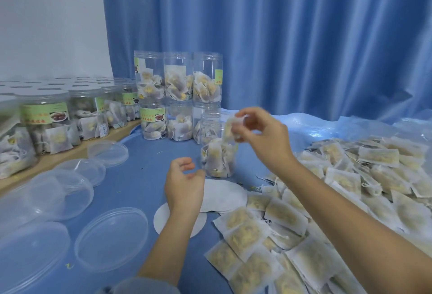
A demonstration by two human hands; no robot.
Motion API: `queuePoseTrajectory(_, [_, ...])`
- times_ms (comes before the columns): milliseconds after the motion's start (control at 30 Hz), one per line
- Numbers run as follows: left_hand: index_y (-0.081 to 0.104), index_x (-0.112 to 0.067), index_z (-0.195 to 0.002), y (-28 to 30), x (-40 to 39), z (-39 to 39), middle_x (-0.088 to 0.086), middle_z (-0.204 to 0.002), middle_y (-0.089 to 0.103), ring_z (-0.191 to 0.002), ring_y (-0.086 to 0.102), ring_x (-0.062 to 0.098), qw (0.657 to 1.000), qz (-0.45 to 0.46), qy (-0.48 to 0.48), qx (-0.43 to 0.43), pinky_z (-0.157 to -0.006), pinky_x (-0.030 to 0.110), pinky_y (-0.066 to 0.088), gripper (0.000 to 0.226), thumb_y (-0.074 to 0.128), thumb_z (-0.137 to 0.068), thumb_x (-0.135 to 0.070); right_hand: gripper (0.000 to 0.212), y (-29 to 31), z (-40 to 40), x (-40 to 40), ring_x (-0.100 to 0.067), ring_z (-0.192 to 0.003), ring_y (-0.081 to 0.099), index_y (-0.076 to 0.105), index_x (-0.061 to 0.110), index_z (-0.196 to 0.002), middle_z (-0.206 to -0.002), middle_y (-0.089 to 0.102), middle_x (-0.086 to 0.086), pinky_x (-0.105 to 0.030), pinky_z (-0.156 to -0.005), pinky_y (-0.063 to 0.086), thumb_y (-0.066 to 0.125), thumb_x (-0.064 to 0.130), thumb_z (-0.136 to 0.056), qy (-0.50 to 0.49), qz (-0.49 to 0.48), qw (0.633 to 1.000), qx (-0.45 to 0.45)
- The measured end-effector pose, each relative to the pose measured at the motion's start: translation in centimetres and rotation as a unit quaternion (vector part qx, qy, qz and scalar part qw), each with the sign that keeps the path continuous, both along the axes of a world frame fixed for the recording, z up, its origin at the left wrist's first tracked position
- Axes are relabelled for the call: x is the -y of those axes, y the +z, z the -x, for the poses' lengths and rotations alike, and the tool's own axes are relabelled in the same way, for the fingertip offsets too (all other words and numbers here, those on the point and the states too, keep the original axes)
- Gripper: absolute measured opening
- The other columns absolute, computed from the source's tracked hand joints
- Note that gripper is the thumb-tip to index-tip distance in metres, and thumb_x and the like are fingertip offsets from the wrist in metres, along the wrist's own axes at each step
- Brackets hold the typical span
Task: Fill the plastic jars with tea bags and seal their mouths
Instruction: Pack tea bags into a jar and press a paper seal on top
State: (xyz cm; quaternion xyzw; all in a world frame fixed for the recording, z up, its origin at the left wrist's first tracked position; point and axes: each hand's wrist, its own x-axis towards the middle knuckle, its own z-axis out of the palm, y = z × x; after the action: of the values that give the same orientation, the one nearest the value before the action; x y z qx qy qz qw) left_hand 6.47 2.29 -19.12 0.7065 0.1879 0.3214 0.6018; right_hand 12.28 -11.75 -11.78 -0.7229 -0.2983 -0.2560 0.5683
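Note:
A clear plastic jar stands open on the blue table, partly filled with tea bags. My right hand pinches one tea bag just above the jar's mouth. My left hand hovers left of the jar, fingers loosely curled, holding nothing. A large heap of loose tea bags spreads across the right side. White round seal discs lie in front of the jar, one partly under my left wrist.
Filled uncapped jars are stacked in two tiers behind. Capped labelled jars line a wooden shelf at left. Several clear lids lie on the table's left half. A blue curtain hangs behind.

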Motion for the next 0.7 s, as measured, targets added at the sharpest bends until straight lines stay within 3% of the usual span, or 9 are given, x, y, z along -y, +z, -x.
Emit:
queuePoseTrajectory(67, [0.052,-0.021,-0.098,-0.2,0.0,-0.1,-0.008,-0.093,0.058,-0.071,0.050,-0.003,1.000,-0.017,-0.013,-0.006,-0.054,0.001,0.035,0.023,0.063,-0.083,-0.007,0.027,1.1,-0.8,-1.4,-0.017,-0.071,0.066,0.058,0.034,-0.082,-0.077,0.066,0.001,-0.017,-0.067,0.053,0.068,0.008,-0.084,-0.032,-0.111,0.993,0.033])
queuePoseTrajectory(133, [0.052,-0.021,-0.098,-0.2,0.1,-0.2,-0.011,-0.089,0.057,-0.071,0.051,-0.002,1.000,-0.023,-0.018,-0.010,-0.055,0.003,0.036,0.023,0.063,-0.083,-0.007,0.016,1.9,-1.8,-2.5,-0.013,-0.079,0.064,0.059,0.030,-0.086,-0.084,0.068,0.004,-0.011,-0.071,0.047,0.065,0.015,-0.086,-0.091,-0.112,0.989,0.034])
queuePoseTrajectory(167, [0.052,-0.021,-0.097,-0.2,0.0,-0.2,-0.011,-0.089,0.057,-0.072,0.051,-0.001,1.000,-0.020,-0.016,-0.012,-0.055,0.004,0.036,0.022,0.062,-0.083,-0.007,0.004,2.0,-2.6,-2.8,-0.011,-0.087,0.063,0.062,0.027,-0.091,-0.092,0.069,0.003,-0.012,-0.077,0.045,0.062,0.023,-0.089,-0.115,-0.047,0.992,0.013])
queuePoseTrajectory(233, [0.053,-0.021,-0.098,-0.3,-0.3,-0.1,-0.009,-0.092,0.057,-0.075,0.052,0.004,1.000,-0.014,-0.008,-0.016,-0.054,0.003,0.036,0.022,0.060,-0.084,-0.005,0.031,1.5,-4.0,-3.4,-0.018,-0.120,0.050,0.065,0.026,-0.112,-0.123,0.062,-0.003,-0.022,-0.099,0.035,0.046,0.043,-0.096,-0.133,0.183,0.972,-0.062])
queuePoseTrajectory(300, [0.053,-0.020,-0.100,-0.2,-0.7,0.0,-0.006,-0.097,0.059,-0.080,0.053,0.010,1.000,-0.009,0.005,-0.020,-0.056,0.010,0.036,0.022,0.058,-0.084,-0.005,0.042,0.5,-4.2,-3.8,-0.027,-0.141,0.021,0.055,0.033,-0.129,-0.148,0.037,-0.010,-0.034,-0.115,0.015,0.034,0.050,-0.097,-0.120,0.294,0.943,-0.104])
queuePoseTrajectory(367, [0.053,-0.019,-0.101,0.1,-1.1,0.1,-0.004,-0.102,0.060,-0.085,0.053,0.013,1.000,-0.011,0.015,-0.024,-0.064,0.017,0.033,0.022,0.058,-0.084,-0.005,0.036,-0.7,-3.3,-3.9,-0.028,-0.140,0.019,0.055,0.029,-0.129,-0.149,0.032,-0.012,-0.028,-0.113,0.010,0.047,0.039,-0.096,-0.119,0.235,0.965,-0.018])
queuePoseTrajectory(467, [0.054,-0.017,-0.104,0.5,-1.5,0.3,-0.001,-0.110,0.060,-0.081,0.053,0.013,0.998,-0.046,0.033,-0.034,-0.070,0.020,0.032,0.023,0.057,-0.085,-0.006,0.025,-2.5,-1.4,-4.1,-0.028,-0.119,0.044,0.064,0.013,-0.109,-0.121,0.057,-0.008,-0.011,-0.097,0.023,0.067,0.019,-0.085,-0.127,0.202,0.964,0.118])
queuePoseTrajectory(600, [0.054,-0.014,-0.113,1.1,-2.4,1.1,0.003,-0.118,0.054,-0.088,0.049,0.015,0.983,-0.145,0.079,-0.084,-0.070,0.021,0.028,0.028,0.056,-0.085,-0.010,0.026,-4.0,0.1,-4.9,-0.015,-0.092,0.052,0.064,0.017,-0.104,-0.100,0.056,0.002,-0.029,-0.084,0.044,0.068,0.034,-0.084,-0.007,0.392,0.920,-0.012])
queuePoseTrajectory(700, [0.050,-0.010,-0.118,1.3,-2.9,2.1,0.011,-0.122,0.047,-0.106,0.051,0.028,0.957,-0.223,0.104,-0.155,-0.076,0.032,0.037,0.031,0.055,-0.088,-0.014,0.060,-5.5,0.9,-5.7,-0.019,-0.109,0.050,0.057,0.016,-0.121,-0.120,0.047,-0.001,-0.032,-0.089,0.044,0.064,0.057,-0.079,0.009,0.506,0.855,-0.111])
